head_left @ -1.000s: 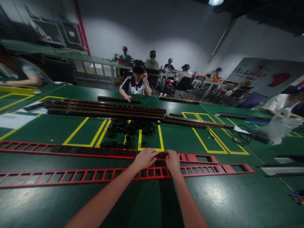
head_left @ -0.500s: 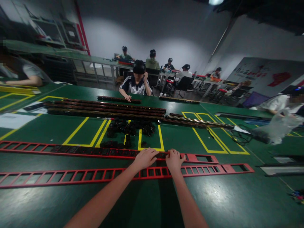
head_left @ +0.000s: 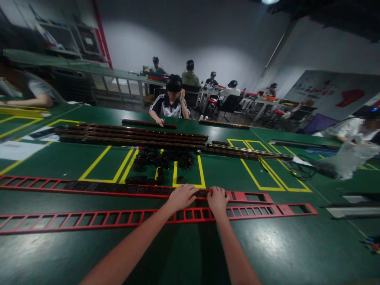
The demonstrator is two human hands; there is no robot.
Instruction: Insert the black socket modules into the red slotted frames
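A long red ladder-like strip (head_left: 255, 197) lies across the table, with black square pieces (head_left: 132, 189) seated in several of its openings. My left hand (head_left: 182, 196) is bent over this strip, fingers curved across its far rail. Just to the right, my right hand (head_left: 218, 199) has its fingers curled down over the same strip. Whatever lies under the fingertips is hidden. Nearer to me and beneath my forearms runs a second red ladder-like strip (head_left: 285, 210), its openings showing green table.
Beyond the strips lies a heap of small black parts (head_left: 163, 159). Long dark rails (head_left: 133, 133) are stacked behind it. A person (head_left: 170, 99) sits across the green table (head_left: 282, 249). A clear plastic bag (head_left: 352, 158) and grey bars (head_left: 344, 212) lie to the right.
The outer finger of my right hand has drawn in against the strip. My left hand and both strips have stayed almost in place.
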